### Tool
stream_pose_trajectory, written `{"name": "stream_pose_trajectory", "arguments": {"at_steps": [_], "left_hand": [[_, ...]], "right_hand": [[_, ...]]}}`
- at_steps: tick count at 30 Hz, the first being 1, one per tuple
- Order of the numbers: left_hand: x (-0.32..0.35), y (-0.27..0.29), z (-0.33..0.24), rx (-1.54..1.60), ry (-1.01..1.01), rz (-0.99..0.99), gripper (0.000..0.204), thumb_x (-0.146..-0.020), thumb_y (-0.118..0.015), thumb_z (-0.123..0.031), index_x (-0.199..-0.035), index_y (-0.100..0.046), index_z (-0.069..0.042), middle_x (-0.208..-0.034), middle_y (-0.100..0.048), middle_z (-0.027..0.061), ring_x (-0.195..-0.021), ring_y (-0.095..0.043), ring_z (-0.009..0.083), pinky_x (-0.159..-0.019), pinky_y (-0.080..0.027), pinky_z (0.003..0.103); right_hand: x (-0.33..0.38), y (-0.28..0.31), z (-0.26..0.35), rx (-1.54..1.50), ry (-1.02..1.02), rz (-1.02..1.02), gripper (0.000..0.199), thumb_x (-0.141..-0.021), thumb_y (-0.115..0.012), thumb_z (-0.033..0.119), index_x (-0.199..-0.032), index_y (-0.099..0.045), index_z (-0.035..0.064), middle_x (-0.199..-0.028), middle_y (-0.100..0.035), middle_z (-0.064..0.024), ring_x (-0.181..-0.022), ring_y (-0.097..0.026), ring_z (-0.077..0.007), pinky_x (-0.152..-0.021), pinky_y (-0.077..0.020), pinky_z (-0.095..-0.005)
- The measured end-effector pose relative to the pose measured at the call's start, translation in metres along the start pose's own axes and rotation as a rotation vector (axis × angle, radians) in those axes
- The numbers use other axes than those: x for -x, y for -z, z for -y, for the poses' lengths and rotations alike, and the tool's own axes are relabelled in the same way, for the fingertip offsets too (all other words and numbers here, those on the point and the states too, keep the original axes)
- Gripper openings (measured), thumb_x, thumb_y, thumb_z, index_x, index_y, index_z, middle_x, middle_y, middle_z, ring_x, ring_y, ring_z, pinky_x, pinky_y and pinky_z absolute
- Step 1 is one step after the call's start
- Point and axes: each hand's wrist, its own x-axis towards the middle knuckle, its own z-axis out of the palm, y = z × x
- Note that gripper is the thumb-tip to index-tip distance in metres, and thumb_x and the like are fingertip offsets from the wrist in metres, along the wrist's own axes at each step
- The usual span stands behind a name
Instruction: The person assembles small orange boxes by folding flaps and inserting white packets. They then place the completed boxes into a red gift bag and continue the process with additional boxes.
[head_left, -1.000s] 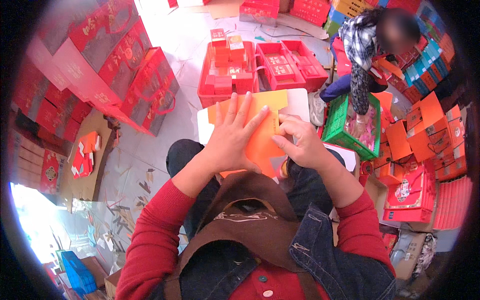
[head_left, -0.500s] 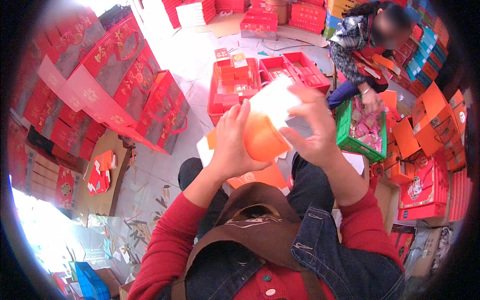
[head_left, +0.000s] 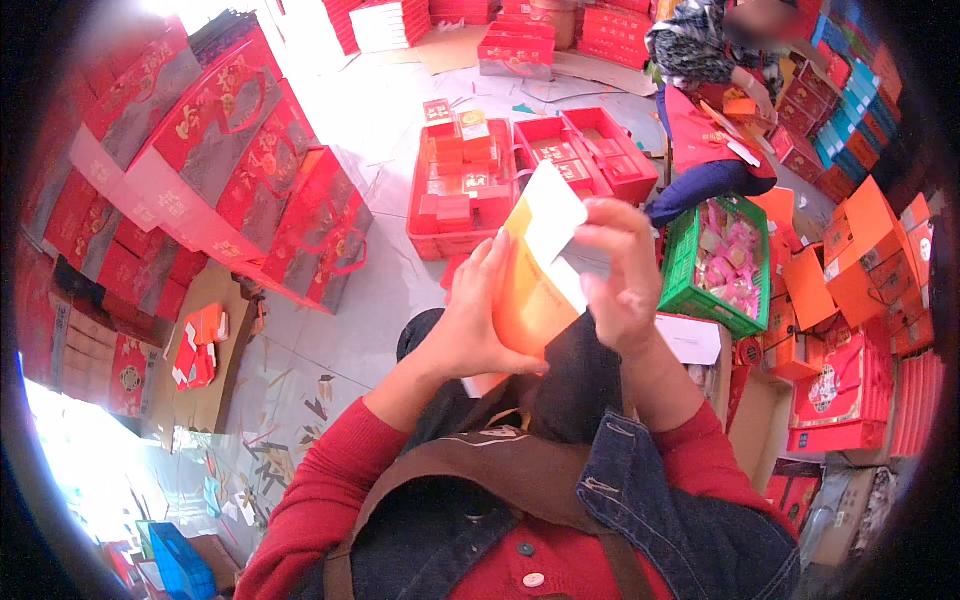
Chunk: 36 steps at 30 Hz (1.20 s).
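An orange folding carton (head_left: 530, 300) with a white inner side is held up in front of my lap. My left hand (head_left: 465, 325) is wrapped round its left side, thumb along the lower edge and fingers behind the upper part. On the other side my right hand (head_left: 628, 275) is bent at the carton's white flap (head_left: 550, 215), with the fingertips at the flap's edge and the thumb lower, near the white side. The carton is tilted, and its far side is hidden.
Ahead stand a red crate (head_left: 425, 240) of small boxes and a red divided container (head_left: 610, 150). A green crate (head_left: 700, 312) of pink packets is at right, beside a co-worker (head_left: 700, 50) and orange boxes (head_left: 865, 240). Red gift bags (head_left: 240, 150) are stacked at left.
The carton has turned more upright, showing its orange face and white flap. My right hand has come closer to the flap. The co-worker's hand has left the green crate.
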Motion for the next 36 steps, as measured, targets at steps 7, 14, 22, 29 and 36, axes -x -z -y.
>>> {"name": "stream_pose_trajectory", "arguments": {"at_steps": [7,14,22,29,36], "left_hand": [[-0.023,-0.009,-0.023,-0.104,-0.010,0.132,0.135,-0.042,-0.087,-0.045,-0.144,-0.011,0.000,-0.142,-0.023,0.0276,-0.132,-0.022,0.0449,-0.107,-0.023,0.051],[-0.033,-0.019,-0.040,-0.029,-0.045,0.204,0.135,-0.043,-0.087,-0.048,-0.144,-0.011,0.000,-0.140,-0.026,0.0269,-0.132,-0.024,0.0433,-0.107,-0.023,0.050],[-0.026,-0.001,-0.051,-0.067,-0.108,0.255,0.136,-0.045,-0.086,-0.052,-0.142,-0.010,0.005,-0.145,-0.021,0.0248,-0.134,-0.024,0.0360,-0.110,-0.020,0.044],[-0.013,0.013,-0.043,0.005,-0.141,0.242,0.130,-0.048,-0.085,-0.048,-0.144,-0.013,-0.002,-0.139,-0.028,0.0275,-0.131,-0.026,0.0428,-0.108,-0.024,0.048],[-0.010,0.019,-0.031,0.186,-0.211,0.584,0.131,-0.049,-0.085,-0.051,-0.145,-0.012,-0.001,-0.142,-0.027,0.0246,-0.132,-0.027,0.0363,-0.109,-0.022,0.044]], "right_hand": [[-0.029,0.057,-0.003,0.489,0.307,0.222,0.018,-0.067,-0.063,0.009,-0.085,-0.066,0.0121,-0.097,-0.061,-0.0011,-0.099,-0.055,-0.0244,-0.096,-0.0354,-0.0433],[-0.040,0.106,0.006,0.557,0.379,0.608,0.004,-0.070,-0.063,0.008,-0.073,-0.061,0.0109,-0.086,-0.064,0.0035,-0.096,-0.058,-0.0185,-0.096,-0.0370,-0.0455],[-0.030,0.112,0.025,0.545,0.392,0.798,0.016,-0.069,-0.064,0.009,-0.084,-0.064,0.0080,-0.091,-0.065,-0.0019,-0.094,-0.060,-0.0200,-0.083,-0.0462,-0.0386],[-0.044,0.096,0.046,0.382,0.316,1.099,0.049,-0.064,-0.070,0.013,-0.111,-0.060,0.0071,-0.118,-0.058,-0.0123,-0.113,-0.053,-0.0318,-0.095,-0.0422,-0.0416],[-0.055,0.072,0.064,0.056,0.117,1.480,0.052,-0.063,-0.074,0.020,-0.110,-0.057,0.0079,-0.107,-0.058,-0.0133,-0.109,-0.051,-0.0337,-0.092,-0.0422,-0.0417]]}}
